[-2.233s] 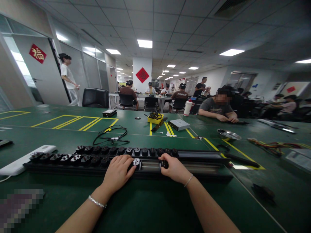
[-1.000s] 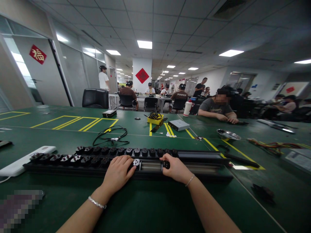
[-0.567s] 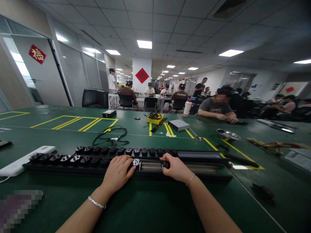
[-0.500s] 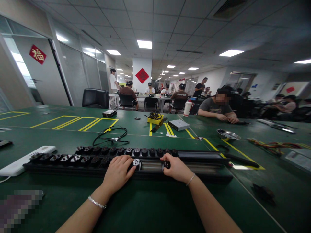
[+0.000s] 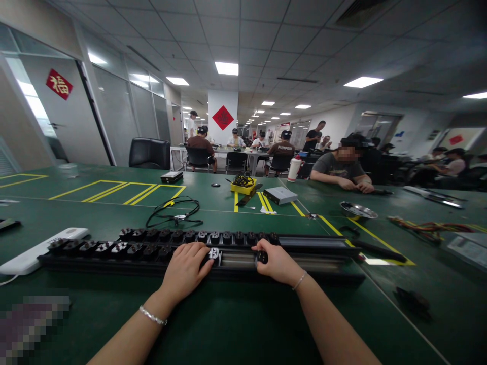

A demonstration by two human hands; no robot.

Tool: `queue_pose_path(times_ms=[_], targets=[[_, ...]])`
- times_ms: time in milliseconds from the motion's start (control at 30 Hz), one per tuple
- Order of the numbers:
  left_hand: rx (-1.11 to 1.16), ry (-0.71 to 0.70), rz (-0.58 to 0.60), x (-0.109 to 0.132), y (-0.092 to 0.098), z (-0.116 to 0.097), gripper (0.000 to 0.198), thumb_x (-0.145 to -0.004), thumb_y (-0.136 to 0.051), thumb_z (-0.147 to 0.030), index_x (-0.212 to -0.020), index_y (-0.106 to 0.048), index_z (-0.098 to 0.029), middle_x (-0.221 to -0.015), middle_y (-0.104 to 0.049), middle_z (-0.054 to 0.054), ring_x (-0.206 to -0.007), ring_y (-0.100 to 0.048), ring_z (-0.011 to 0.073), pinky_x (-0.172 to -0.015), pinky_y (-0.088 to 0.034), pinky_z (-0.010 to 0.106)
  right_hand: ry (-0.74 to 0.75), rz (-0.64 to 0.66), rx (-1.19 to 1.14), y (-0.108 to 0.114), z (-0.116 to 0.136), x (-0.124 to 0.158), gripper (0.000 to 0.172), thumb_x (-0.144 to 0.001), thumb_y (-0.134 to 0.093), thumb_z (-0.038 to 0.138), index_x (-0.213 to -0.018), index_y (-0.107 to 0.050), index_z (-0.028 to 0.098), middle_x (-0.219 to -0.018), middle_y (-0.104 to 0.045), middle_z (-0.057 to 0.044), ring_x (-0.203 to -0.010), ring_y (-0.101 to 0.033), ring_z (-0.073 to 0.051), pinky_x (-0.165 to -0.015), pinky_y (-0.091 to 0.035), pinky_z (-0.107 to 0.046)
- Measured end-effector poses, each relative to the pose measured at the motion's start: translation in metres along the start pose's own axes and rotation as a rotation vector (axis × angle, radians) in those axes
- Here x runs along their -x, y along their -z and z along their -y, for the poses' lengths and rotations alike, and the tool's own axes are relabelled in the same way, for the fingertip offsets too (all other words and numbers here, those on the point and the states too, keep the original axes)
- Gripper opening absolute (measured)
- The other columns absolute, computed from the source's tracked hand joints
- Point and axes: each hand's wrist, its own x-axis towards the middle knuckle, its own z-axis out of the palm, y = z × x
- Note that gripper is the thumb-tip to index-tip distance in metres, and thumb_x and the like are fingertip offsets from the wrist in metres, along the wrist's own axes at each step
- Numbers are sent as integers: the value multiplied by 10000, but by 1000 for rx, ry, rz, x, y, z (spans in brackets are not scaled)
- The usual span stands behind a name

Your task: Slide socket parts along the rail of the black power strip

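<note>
Two long black power tracks (image 5: 236, 275) lie one behind the other across the table in front of me, fitted with rows of black track sockets (image 5: 119, 248). My left hand (image 5: 187, 268) lies curled over the front track, its thumb against a socket with a shiny, pale-looking face (image 5: 214, 253). To its right, my right hand (image 5: 277, 261) pinches a dark socket (image 5: 262, 256) at the front track. A bare stretch of channel (image 5: 238, 260) shows between the two hands. The fingers hide part of both sockets.
A white power strip (image 5: 45, 251) touches the tracks' left end. Beyond lie a coiled black cable (image 5: 175, 212), a yellow box (image 5: 243, 187), a grey box (image 5: 280, 195) and a metal dish (image 5: 357, 210). Someone leans on the table at the far right (image 5: 338, 170).
Both hands keep their places on the front track, with no clear movement of either socket. In the background, a standing person at the left has moved to the right.
</note>
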Motion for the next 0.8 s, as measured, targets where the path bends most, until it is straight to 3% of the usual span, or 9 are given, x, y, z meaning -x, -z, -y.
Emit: queue_pose_path(times_ms=[800], targets=[[2,-2,-12,-1,3,-2,261,-864,-414,-388,-974,-577,-217,-1010,-610,51,-951,-548,200,-835,-386,366,-6,16,-26,2,-2,1,187,-625,-535,165,-788,-460,220,-1028,-646,-40,-835,-610,-147,-745,-425,-231]])
